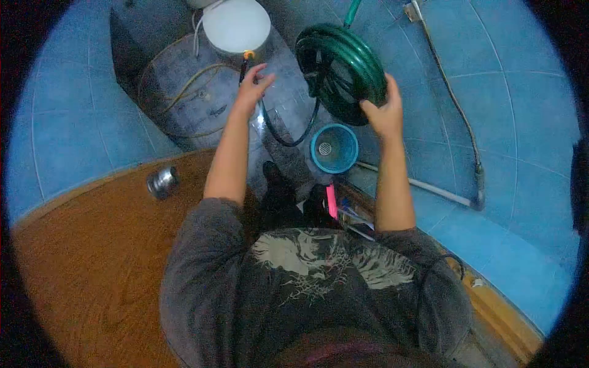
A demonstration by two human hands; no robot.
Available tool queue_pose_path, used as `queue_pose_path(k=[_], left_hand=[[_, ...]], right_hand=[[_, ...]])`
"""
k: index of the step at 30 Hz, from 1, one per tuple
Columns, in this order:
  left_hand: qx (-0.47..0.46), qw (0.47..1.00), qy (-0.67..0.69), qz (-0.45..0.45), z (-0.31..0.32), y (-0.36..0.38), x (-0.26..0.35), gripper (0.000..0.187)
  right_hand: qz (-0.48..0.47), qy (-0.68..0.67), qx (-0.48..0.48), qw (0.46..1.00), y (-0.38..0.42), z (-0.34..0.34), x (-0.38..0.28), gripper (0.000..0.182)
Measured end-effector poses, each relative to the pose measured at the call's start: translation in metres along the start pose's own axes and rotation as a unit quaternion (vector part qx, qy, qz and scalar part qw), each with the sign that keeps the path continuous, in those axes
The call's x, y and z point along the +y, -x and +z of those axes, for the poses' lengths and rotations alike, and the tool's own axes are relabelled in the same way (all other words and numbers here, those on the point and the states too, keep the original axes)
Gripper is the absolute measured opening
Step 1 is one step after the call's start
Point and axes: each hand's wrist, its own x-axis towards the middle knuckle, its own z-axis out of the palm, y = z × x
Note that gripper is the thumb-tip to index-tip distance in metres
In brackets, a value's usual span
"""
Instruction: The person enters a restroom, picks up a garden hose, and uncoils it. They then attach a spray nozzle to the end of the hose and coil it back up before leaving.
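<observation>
My right hand (pixel 385 110) is closed around the edge of a coiled green hose (pixel 362 64), with the thumb on the near side. A dark length of hose (pixel 286 142) hangs from the coil in a loop and runs up behind my left hand (pixel 253 89). The left hand appears to hold it near its end, thumb and index finger apart; the other fingers are hidden. An orange-yellow connector (pixel 248 55) shows just above that hand, beside a round white-topped container (pixel 236 26).
Below the coil stands a blue basin (pixel 334 149). A metal pot-like object (pixel 163 182) lies on the brown floor (pixel 92 264) at left. A yellowish hose (pixel 196 76) lies on the grey tiles. A white pipe (pixel 429 187) runs along the blue tiled wall (pixel 491 92).
</observation>
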Motion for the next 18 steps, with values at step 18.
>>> queue_pose_path(k=[18], left_hand=[[-0.1,0.97,0.176,0.133,0.085,-0.019,-0.037,0.023]], right_hand=[[0.097,-0.103,-0.079,0.987,0.068,0.031,-0.001,0.091]])
